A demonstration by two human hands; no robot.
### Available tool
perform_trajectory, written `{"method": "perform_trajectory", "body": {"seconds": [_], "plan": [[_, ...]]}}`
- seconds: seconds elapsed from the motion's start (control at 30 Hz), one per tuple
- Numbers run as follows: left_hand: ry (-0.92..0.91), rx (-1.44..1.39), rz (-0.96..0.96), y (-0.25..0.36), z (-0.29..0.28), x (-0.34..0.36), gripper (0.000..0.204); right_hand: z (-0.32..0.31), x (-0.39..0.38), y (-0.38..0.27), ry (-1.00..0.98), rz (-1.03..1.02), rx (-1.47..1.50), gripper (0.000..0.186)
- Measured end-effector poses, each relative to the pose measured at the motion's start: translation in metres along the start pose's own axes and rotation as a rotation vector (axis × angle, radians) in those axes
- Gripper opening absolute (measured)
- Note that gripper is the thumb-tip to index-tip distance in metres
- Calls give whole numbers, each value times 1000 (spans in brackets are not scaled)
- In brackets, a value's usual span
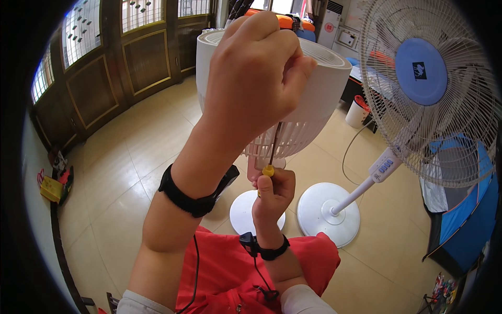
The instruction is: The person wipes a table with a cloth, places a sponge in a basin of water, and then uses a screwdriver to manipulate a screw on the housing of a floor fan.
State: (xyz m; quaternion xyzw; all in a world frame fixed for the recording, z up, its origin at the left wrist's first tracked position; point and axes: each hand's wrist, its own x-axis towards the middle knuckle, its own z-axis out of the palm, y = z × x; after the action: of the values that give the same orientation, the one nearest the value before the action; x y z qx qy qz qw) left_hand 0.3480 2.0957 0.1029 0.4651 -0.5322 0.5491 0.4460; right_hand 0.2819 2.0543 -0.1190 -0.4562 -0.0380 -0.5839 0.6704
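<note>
A white fan head (327, 86) with a slatted lower grille (298, 137) stands upright in front of me on a round white base (243, 212). My left hand (256, 68) is raised before its upper part, fingers curled into a fist; what they hold, if anything, is hidden. Below it, my right hand (274, 194) is closed round the handle of a screwdriver (268, 170) with a yellow collar. The thin dark shaft points up to the slatted grille. Whether its tip sits in a screw cannot be seen.
At the right stands a pedestal fan with a wire cage and blue centre (421, 70), on a white base (328, 222). Beyond it are a blue tent (468, 209) and a white bin (357, 114). Dark panelled doors (94, 91) line the left. Red cloth (225, 261) covers my lap.
</note>
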Motion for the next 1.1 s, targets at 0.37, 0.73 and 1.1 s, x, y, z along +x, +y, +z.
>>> {"method": "perform_trajectory", "body": {"seconds": [0.37, 0.73, 1.1], "plan": [[-16, -8, -45, 3, -2, -1, 11, -9, 14, 3, -197, 223, 284, 35], [0, 1, -19, 3, -3, 0, 12, -29, 40, 11, -743, 848, 1088, 36], [0, 0, -6, 1, -1, 0, 12, -7, 1, 2, -88, 72, 105, 24]]}}
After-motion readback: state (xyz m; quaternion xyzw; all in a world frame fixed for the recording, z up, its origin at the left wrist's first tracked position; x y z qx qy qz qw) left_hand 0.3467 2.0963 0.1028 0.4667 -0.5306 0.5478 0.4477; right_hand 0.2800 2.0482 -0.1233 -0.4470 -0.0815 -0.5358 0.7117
